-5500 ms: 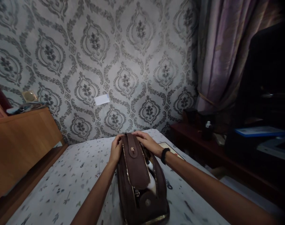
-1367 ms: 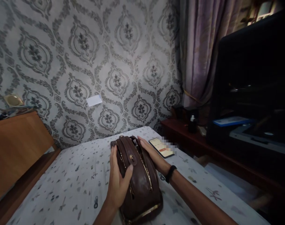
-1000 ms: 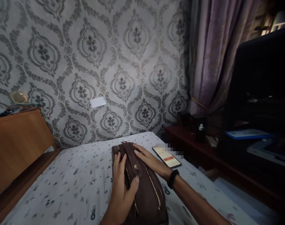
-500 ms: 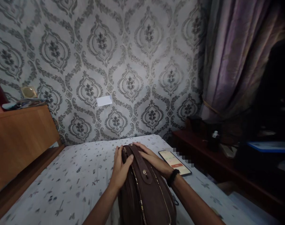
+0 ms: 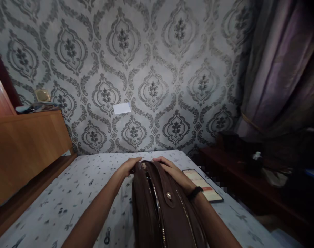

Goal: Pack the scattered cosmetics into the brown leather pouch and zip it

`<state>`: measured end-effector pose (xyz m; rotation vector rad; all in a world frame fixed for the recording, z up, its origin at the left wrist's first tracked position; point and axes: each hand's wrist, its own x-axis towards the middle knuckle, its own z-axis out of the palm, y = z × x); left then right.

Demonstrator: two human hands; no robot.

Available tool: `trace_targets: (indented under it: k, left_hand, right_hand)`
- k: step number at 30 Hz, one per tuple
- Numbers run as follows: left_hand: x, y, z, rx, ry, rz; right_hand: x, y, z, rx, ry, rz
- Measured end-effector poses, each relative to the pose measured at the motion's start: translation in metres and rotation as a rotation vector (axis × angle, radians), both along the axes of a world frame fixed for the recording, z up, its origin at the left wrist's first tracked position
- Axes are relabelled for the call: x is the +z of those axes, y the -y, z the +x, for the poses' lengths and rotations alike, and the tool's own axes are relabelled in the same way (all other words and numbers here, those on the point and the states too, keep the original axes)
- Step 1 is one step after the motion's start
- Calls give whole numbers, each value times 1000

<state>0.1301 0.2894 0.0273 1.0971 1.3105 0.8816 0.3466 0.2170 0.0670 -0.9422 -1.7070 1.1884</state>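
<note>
A dark brown leather bag [image 5: 164, 213] with gold zips and a snap strap stands on the patterned bed sheet [image 5: 69, 203] right in front of me. My left hand [image 5: 129, 166] grips its far end from the left. My right hand [image 5: 173, 172], with a black band on the wrist, lies over the far top from the right. Both hands hold the bag between them.
A lit phone [image 5: 203, 184] lies on the sheet just right of the bag. A wooden headboard [image 5: 24, 151] stands at the left, a dark low shelf [image 5: 250, 175] with small items at the right, a curtain [image 5: 278, 72] above it. Patterned wallpaper is behind.
My left hand has slid from the bag's side to its far end, and the bag has come closer to me. The camera has turned left, so the phone sits further right.
</note>
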Motion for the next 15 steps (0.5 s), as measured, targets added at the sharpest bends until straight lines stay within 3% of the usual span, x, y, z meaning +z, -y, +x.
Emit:
trace_targets:
  k: [5,10,15]
  left_hand:
    - [8,-9,-2,-71,-20,-77]
    - [12,16,-5,-148,171,80]
    - [10,35,-7,-140,278,161]
  right_hand:
    - [-2,-6,0,26,-10,88]
    - [-6,-9,1,37,-27,86]
    - [-10,-10,3,18,-37,104]
